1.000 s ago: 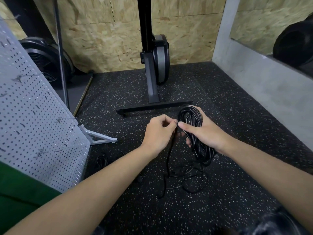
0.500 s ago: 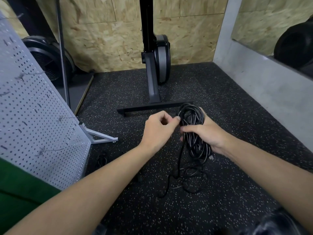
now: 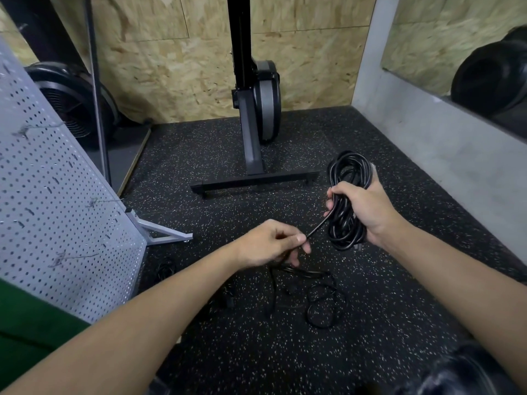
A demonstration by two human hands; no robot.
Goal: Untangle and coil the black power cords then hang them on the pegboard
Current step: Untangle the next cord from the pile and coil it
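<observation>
My right hand (image 3: 362,206) grips a coiled bundle of black power cord (image 3: 346,172) held upright above the floor. A loose strand runs from the coil down and left to my left hand (image 3: 271,243), which pinches it between thumb and fingers. Below my left hand the rest of the cord lies in tangled loops (image 3: 319,303) on the black speckled floor. A second small black cord (image 3: 165,269) lies by the foot of the grey pegboard (image 3: 57,212), which leans at the left with several wire hooks (image 3: 71,258) on it.
A black upright machine on a T-shaped base (image 3: 253,181) stands straight ahead. A fan (image 3: 71,104) and a thin pole (image 3: 97,89) are behind the pegboard. A grey wall (image 3: 445,155) bounds the right. A dark object (image 3: 462,374) sits at the bottom right.
My hands have moved apart. The left hand slid down and left along the strand, drawing it taut. The right hand shifted right with the coil.
</observation>
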